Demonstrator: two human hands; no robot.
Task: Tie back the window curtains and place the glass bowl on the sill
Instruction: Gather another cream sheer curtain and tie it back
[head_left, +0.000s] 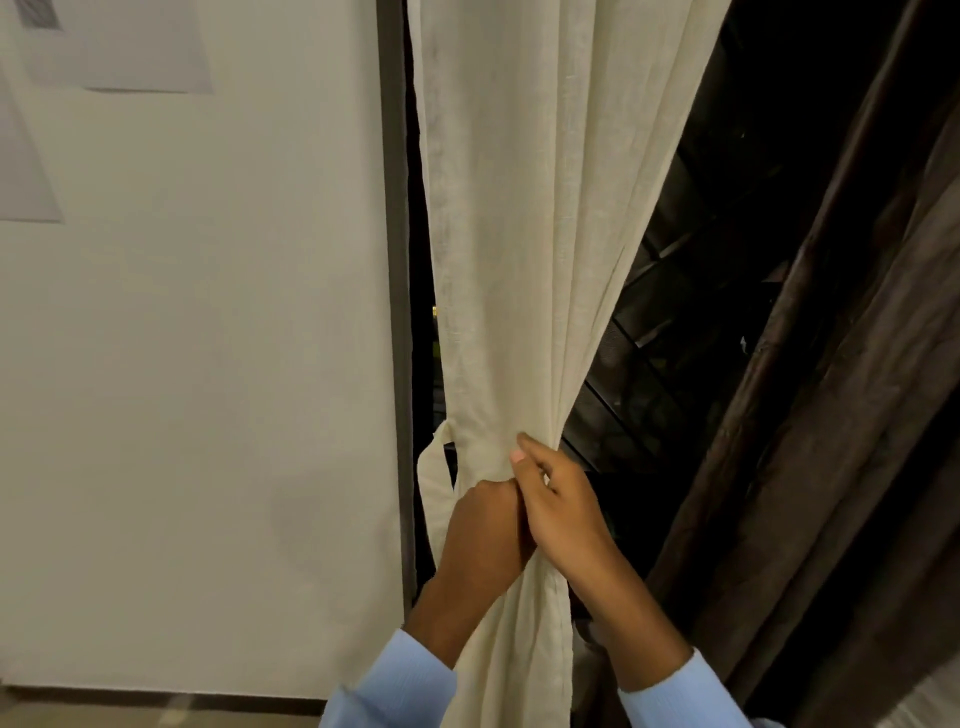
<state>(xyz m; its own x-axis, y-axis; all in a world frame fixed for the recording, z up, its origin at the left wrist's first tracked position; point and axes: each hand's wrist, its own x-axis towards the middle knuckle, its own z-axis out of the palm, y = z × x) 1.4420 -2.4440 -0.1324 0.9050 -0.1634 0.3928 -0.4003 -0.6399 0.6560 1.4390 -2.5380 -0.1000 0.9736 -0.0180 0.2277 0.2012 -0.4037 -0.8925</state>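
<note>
Pale wall (197, 364) fills the left half, w/ a grey window frame (397, 312) running vertical beside it. Cream curtain (519, 234) hangs at the window's left edge. Its long axis is vertical: wide at top, gathered to a narrow waist low down, looser again below. Dark brown curtain (857, 415) slants down the right side, and black window glass (701, 312) shows btwn the two.

Both forearms, in light-blue sleeves (410, 675), rise from the bottom edge & meet at the waist. L hand (483, 525) has its back to the camera, fingers curled into the gathered cloth, grip closed round the bundle. R hand (563, 512) touches the L one; its fingers wrap the bundle's right edge and the thumb (519, 456) presses on the front, so the grip is pinching cloth.

Cream tie-back band (434, 467) loops out from the waist on the left, near the frame.
</note>
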